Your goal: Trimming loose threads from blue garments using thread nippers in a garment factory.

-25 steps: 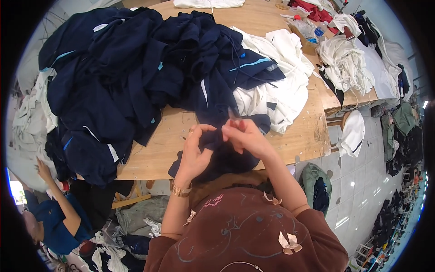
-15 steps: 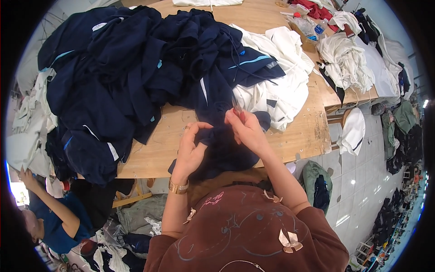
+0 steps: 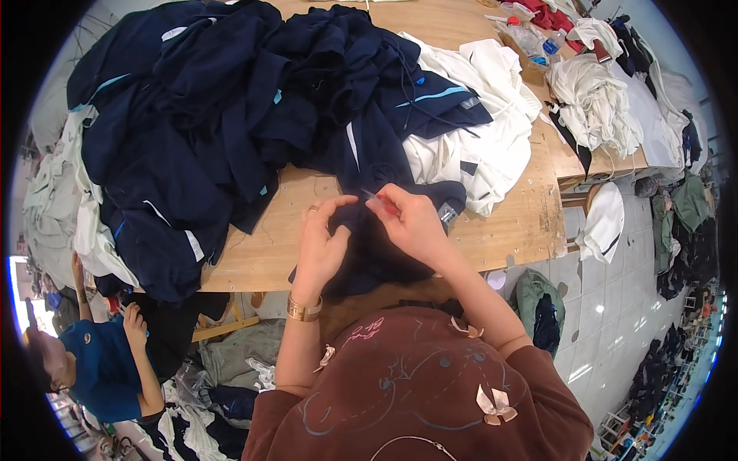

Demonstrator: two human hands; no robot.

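A dark navy garment [image 3: 377,261] lies at the table's front edge, in front of my body. My left hand [image 3: 319,242] is closed on a fold of it, thumb and forefinger bent around the cloth. My right hand [image 3: 411,227] is closed around small thread snips [image 3: 390,206] with red handles. Their pale metal tip points left, close to my left fingertips, above the cloth. A clear, shiny patch [image 3: 447,213] shows on the garment beside my right hand. The fingers hide most of the snips.
A big heap of navy garments [image 3: 184,146] covers the left of the wooden table [image 3: 307,207]. White garments [image 3: 492,131] lie right of it, with another white pile [image 3: 596,104] beyond. A co-worker in a blue top [image 3: 108,369] is at the lower left. A green bag [image 3: 538,303] stands on the floor.
My right hand has turned, swinging the snips' tip from pointing away to pointing left, near my left fingers. The co-worker has raised an arm to the cloth. The view has shifted slightly.
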